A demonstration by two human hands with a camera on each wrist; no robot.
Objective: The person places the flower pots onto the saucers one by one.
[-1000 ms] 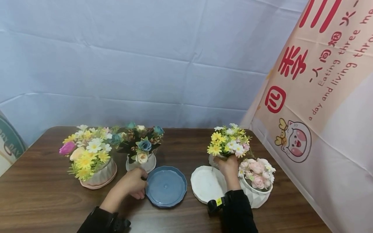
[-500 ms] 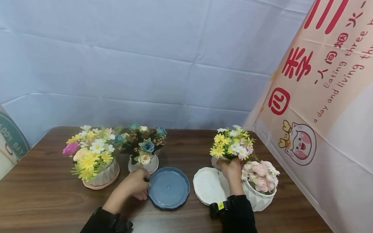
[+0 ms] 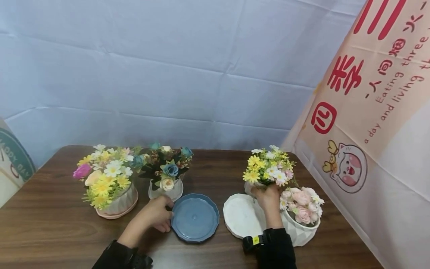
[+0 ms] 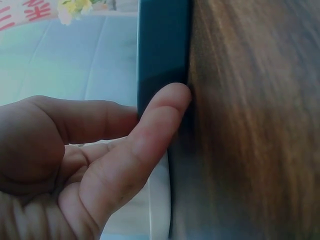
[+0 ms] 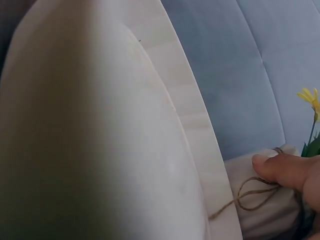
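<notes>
My left hand [image 3: 155,214] holds the left edge of a round blue plate [image 3: 195,218], which lies flat on the table. Seen from the left wrist, thumb and finger pinch its rim [image 4: 162,45]. My right hand [image 3: 270,201] grips a small pale pot [image 3: 249,188] of yellow and white artificial flowers [image 3: 268,166], just behind a white plate [image 3: 240,216]. In the right wrist view the thumb [image 5: 280,170] lies on the pot's wrapped side, over a loop of twine [image 5: 250,192]; the other fingers are mostly hidden.
Right of my right forearm stands a white faceted pot [image 3: 299,233] with pink flowers. Two flower pots fill the left: a ribbed one [image 3: 122,200] on a pink saucer, and a white one [image 3: 158,192] with blue roses behind my left hand. A cloth [image 3: 168,74] hangs behind the table.
The head view has shifted slightly, so everything sits a little further right. Both hands keep their places on the blue plate and the flower pot.
</notes>
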